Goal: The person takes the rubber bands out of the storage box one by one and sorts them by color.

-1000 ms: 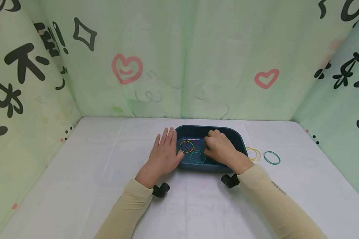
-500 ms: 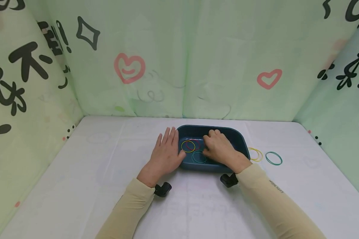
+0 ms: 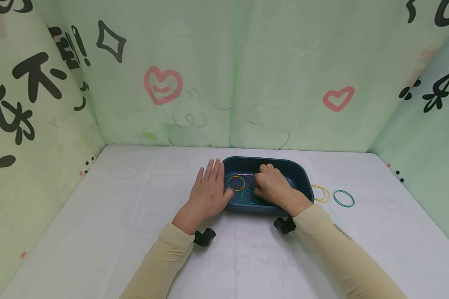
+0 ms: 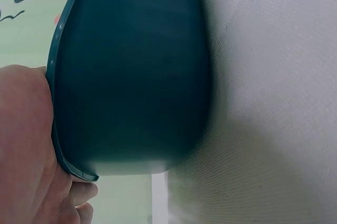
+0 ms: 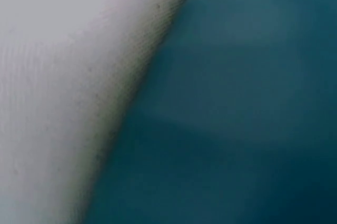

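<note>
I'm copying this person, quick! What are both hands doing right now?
Left hand: open, against the box.
Right hand: curled, over the box; can't tell if it's holding something.

Blue tray (image 3: pixel 254 209), coloured bands (image 3: pixel 244 184) inside, yellow bands (image 3: pixel 329 194), green bands (image 3: pixel 344 190) outside

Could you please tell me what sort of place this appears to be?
It looks like a small enclosed tabletop booth, perhaps set up for filming: pale green printed sheets stand on three sides of a white-topped table, and a small black device sits at each wrist.
</note>
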